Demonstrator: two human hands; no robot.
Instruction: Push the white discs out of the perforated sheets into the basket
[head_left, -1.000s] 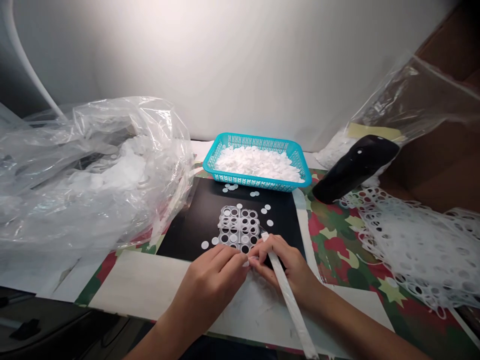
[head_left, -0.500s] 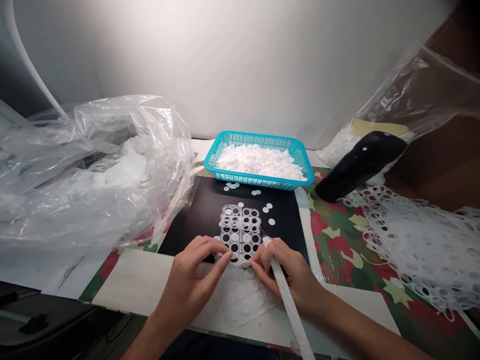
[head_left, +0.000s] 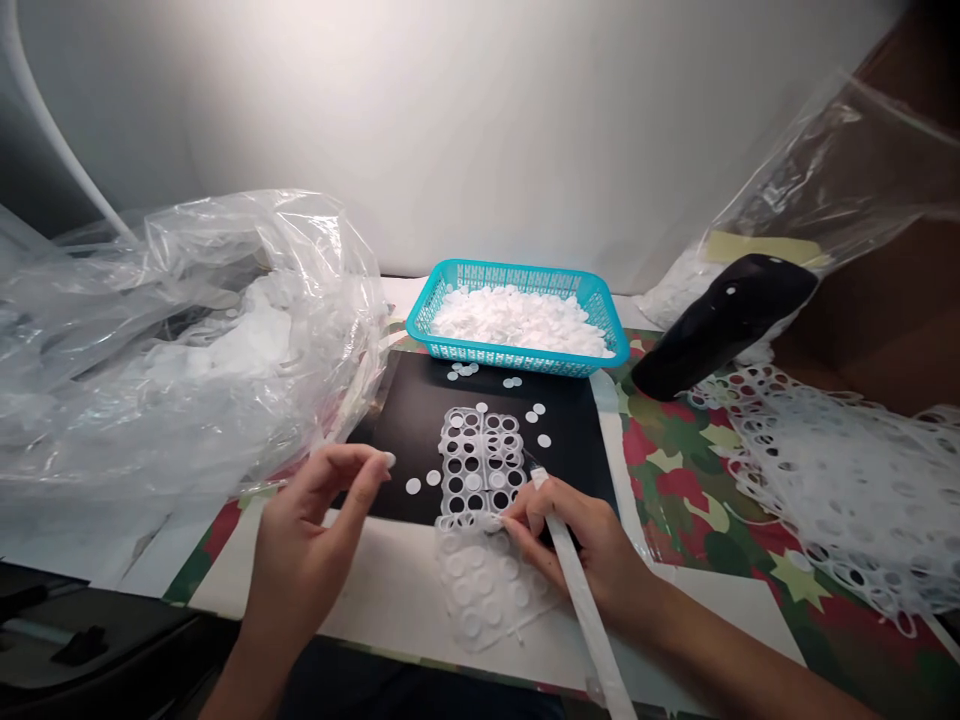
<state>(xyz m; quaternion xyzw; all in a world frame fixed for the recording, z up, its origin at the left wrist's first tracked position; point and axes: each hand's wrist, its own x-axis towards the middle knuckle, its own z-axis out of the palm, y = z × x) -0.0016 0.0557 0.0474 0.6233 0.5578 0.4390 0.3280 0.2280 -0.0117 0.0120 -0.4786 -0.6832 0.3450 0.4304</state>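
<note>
My left hand (head_left: 319, 520) pinches a small white disc (head_left: 390, 459) between thumb and forefinger, left of the clear sheet. In my right hand (head_left: 566, 525) is a white-handled tool with a thin dark tip (head_left: 577, 590); its kind I cannot make out. The thumb and forefinger of that hand also touch the edge of a translucent plastic sheet with rows of round holes (head_left: 484, 455). White discs fill some of its holes, and others show black through them. Its lower part, full of discs (head_left: 480, 590), lies toward me. Two loose discs (head_left: 424, 482) rest between my hands.
Behind the black mat (head_left: 409, 400) stands a turquoise basket (head_left: 517, 362) heaped with white discs. A big clear bag (head_left: 300, 300) spreads at left. To the right are a black upright object (head_left: 720, 325) and a pile of holed plastic sheets (head_left: 847, 490). More discs (head_left: 544, 441) are scattered on the mat.
My left hand has moved left, away from the sheet, with a disc now visible at its fingertips. Two discs beside the sheet are uncovered. My right hand stays nearly in place.
</note>
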